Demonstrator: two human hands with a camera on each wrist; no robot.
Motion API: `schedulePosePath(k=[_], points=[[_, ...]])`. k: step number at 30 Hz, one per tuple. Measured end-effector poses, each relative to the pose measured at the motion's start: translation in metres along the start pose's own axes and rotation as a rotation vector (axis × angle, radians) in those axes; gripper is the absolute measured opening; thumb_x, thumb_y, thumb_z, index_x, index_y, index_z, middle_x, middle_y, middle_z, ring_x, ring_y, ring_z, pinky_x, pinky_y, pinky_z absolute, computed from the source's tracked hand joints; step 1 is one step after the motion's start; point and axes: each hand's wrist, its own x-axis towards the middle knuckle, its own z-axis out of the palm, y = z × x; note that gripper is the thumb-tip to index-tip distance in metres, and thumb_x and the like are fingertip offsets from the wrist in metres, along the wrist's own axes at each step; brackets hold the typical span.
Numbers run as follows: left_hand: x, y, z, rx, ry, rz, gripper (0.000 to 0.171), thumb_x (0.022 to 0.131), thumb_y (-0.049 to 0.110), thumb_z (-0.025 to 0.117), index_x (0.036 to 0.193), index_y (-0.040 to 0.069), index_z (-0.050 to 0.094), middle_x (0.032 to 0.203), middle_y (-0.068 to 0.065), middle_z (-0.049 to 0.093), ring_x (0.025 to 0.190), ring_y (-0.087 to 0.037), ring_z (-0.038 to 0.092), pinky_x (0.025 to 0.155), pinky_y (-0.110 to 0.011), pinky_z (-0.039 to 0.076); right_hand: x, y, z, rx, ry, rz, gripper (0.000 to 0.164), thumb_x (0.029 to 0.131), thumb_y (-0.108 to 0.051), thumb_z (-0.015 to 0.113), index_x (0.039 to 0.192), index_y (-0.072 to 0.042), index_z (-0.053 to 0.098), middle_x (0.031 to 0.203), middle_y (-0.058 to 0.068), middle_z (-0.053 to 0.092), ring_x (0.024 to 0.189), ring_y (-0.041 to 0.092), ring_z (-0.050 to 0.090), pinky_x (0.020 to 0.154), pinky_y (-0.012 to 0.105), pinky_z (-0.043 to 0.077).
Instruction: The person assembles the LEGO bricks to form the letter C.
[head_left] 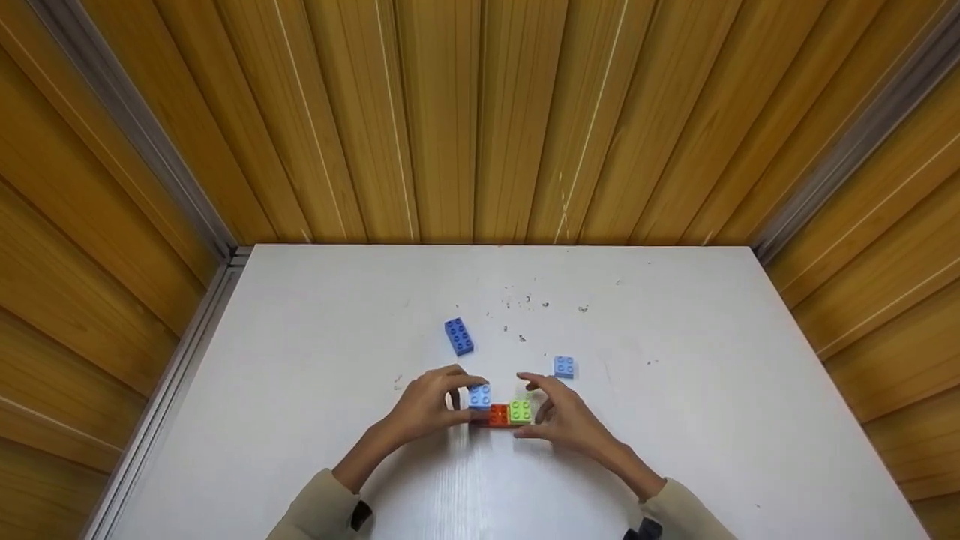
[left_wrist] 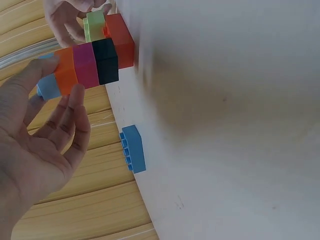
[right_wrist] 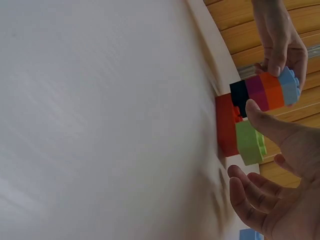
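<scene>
Wood-grained panels [head_left: 439, 120] rise behind and beside the white bench [head_left: 337, 300]; grey metal posts [head_left: 141, 127] stand at the bench's two far corners.

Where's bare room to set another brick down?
On the white tabletop, from the dark-blue oblong plastic brick left to the grey metal rail, and right of the light-blue square plastic brick. Crowded: between the left hand and right hand, around the multicoloured plastic stack and lime square plastic brick.

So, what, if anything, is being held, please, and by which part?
The left hand pinches a light-blue, orange, magenta and dark plastic block stack near its top; the right hand holds nothing.
</scene>
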Motion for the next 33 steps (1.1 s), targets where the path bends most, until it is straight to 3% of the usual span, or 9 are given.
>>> schedulePosePath(k=[3,7,12,18,22,27,33], points=[[-0.004,0.002,0.000,-0.006,0.001,-0.019,0.044,0.086,0.032,0.083,0.126,0.017,0.073,0.107,0.000,0.073,0.082,-0.011,0.065,0.067,-0.018,0.049,0.006,0.000,-0.015,0.006,-0.024,-0.031,0.079,0.081,-0.030,0.087,0.148,-0.008,0.050,0.134,0.022,0.059,0.087,0.023,0.067,0.075,0.027,0.054],[-0.003,0.005,0.001,-0.025,0.002,-0.037,0.046,0.086,0.036,0.083,0.126,0.017,0.073,0.108,0.002,0.073,0.084,-0.011,0.065,0.068,-0.018,0.048,0.021,0.003,-0.036,0.011,-0.034,-0.113,0.058,0.088,-0.024,0.081,0.136,-0.002,0.059,0.124,0.024,0.065,0.087,0.021,0.069,0.074,0.023,0.054],[-0.003,0.006,0.001,-0.055,0.021,-0.022,0.046,0.086,0.038,0.082,0.126,0.017,0.073,0.111,0.002,0.072,0.086,-0.015,0.067,0.069,-0.019,0.047,0.048,0.004,-0.044,-0.022,-0.064,-0.138,0.042,0.094,-0.017,0.075,0.129,0.003,0.063,0.115,0.025,0.070,0.087,0.026,0.071,0.076,0.026,0.056],[-0.010,0.002,0.001,-0.078,0.069,0.014,0.040,0.088,0.031,0.081,0.123,0.015,0.074,0.107,0.001,0.073,0.083,-0.018,0.068,0.070,-0.020,0.048,0.087,-0.004,-0.029,-0.026,-0.081,-0.198,0.032,0.097,-0.011,0.068,0.124,0.007,0.065,0.113,0.027,0.072,0.093,0.037,0.070,0.081,0.036,0.058],[-0.012,-0.002,0.003,-0.078,0.081,0.031,0.039,0.088,0.029,0.081,0.124,0.015,0.074,0.105,0.000,0.073,0.081,-0.016,0.068,0.069,-0.019,0.049,0.108,-0.015,-0.017,-0.046,-0.116,-0.223,0.035,0.097,-0.008,0.067,0.129,0.006,0.063,0.119,0.027,0.069,0.096,0.039,0.070,0.083,0.041,0.059],[-0.011,-0.001,0.005,-0.060,0.082,0.033,0.038,0.089,0.028,0.080,0.124,0.015,0.074,0.105,-0.001,0.073,0.079,-0.012,0.066,0.067,-0.018,0.047,0.124,-0.024,-0.004,-0.153,-0.180,-0.189,0.053,0.097,-0.011,0.068,0.147,-0.001,0.052,0.132,0.027,0.060,0.102,0.037,0.068,0.088,0.045,0.057],[-0.011,0.002,0.008,-0.054,0.071,0.050,0.038,0.090,0.026,0.078,0.126,0.016,0.073,0.108,-0.002,0.073,0.080,-0.010,0.066,0.067,-0.017,0.048,0.128,-0.021,0.008,-0.238,-0.225,-0.172,0.048,0.099,-0.014,0.065,0.144,-0.002,0.056,0.132,0.024,0.059,0.107,0.037,0.065,0.091,0.049,0.056]])
